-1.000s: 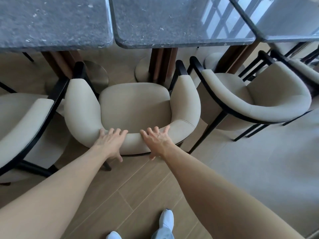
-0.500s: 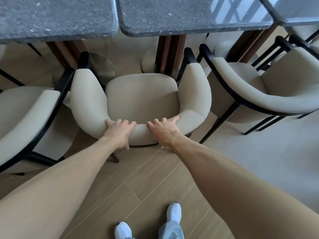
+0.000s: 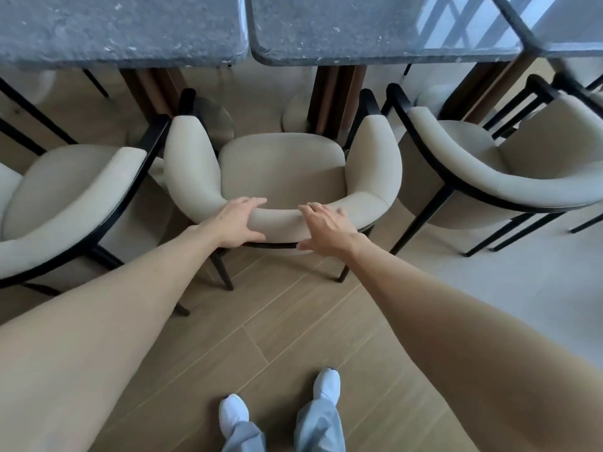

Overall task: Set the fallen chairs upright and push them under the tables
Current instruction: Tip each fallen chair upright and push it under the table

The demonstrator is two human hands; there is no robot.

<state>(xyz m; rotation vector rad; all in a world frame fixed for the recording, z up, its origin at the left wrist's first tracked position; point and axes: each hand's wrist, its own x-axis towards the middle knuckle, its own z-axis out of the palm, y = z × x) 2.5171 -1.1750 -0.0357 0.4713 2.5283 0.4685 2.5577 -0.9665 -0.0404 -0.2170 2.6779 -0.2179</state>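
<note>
The middle beige armchair stands upright on its black legs, facing the gap between two grey stone tables. Its front reaches the tables' edges, while its seat is still out in the open. My left hand grips the curved backrest left of centre, fingers over the top and thumb below. My right hand holds the same backrest right of centre, fingers on the rim and thumb under it. The left table and the middle table span the top of the view.
A matching chair stands close on the left and another close on the right, both upright and angled. Wooden table pedestals rise just beyond the seat. A third table is at the far right. My white shoes are on wood flooring.
Both hands have stayed on the backrest, and their thumbs now wrap under it. The view has tilted down, showing more of my feet. The chair has barely shifted relative to its neighbours.
</note>
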